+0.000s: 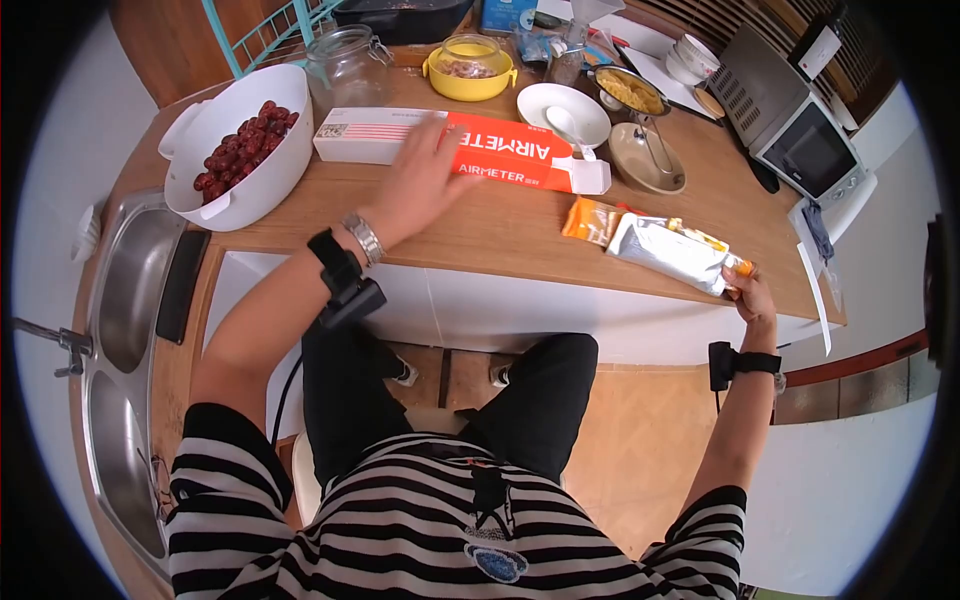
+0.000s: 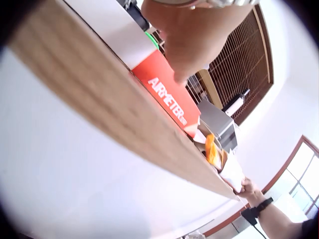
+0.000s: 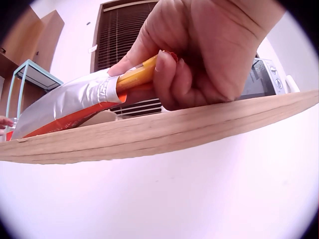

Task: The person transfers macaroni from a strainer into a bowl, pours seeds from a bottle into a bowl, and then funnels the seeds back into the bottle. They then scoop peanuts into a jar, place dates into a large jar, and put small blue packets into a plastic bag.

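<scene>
A long red and white box [image 1: 500, 150] lies on the wooden counter, one end flap out at its right. My left hand [image 1: 425, 185] rests over its middle with fingers extended; in the left wrist view that hand [image 2: 192, 42] touches the red part of the box [image 2: 167, 94]. Near the counter's right front edge, my right hand [image 1: 752, 295] pinches the end of a silver and orange packet [image 1: 665, 255]. The right wrist view has the thumb and curled fingers of that hand [image 3: 199, 55] round the yellow-orange end of the silver packet [image 3: 70, 102].
A white tub [image 1: 240, 190] of dark red fruit stands left, beside the sink [image 1: 125, 300]. Behind the box are a glass jar [image 1: 348, 70] and yellow pot [image 1: 468, 85]. A white plate [image 1: 535, 100], beige bowl [image 1: 648, 170] and microwave [image 1: 800, 140] stand right.
</scene>
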